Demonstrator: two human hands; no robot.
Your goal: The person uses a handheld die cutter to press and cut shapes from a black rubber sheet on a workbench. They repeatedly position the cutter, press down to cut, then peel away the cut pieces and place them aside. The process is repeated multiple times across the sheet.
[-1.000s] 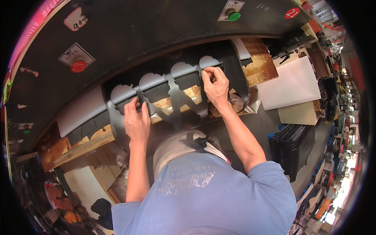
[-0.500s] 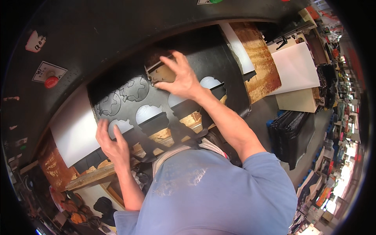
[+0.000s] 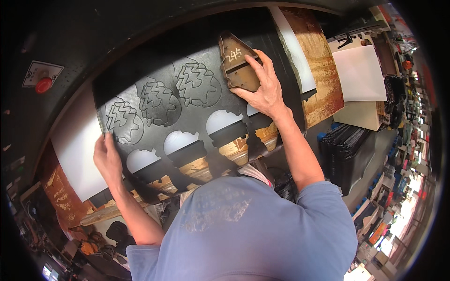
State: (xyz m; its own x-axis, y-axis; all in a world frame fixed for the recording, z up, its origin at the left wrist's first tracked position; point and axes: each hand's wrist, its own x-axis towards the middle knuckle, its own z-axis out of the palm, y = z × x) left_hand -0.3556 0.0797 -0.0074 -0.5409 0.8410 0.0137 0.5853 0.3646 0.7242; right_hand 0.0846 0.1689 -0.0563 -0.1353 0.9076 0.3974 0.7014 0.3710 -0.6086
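Note:
A steel cutting die, brown inside with a crossbar and a wavy-edged wall, stands on a black leather-like sheet. My right hand grips the die's right side, thumb at its near edge and fingers over the far side. Left of it, three cut outlines with zigzag lines show in the sheet. My left hand is at the sheet's left edge, its fingertips pinched on that edge. Along the near side, rounded holes in the sheet bare a white board and worn wood.
The machine's dark beam with a red push button spans the far side. White boards and stained wood flank the sheet. Stacked black sheets stand at the right, below a white sheet. Orange and black pieces lie lower left.
My right hand has moved the die rightward along the sheet, uncovering a third cut outline. My left hand has gone from open above the sheet to pinching its left edge.

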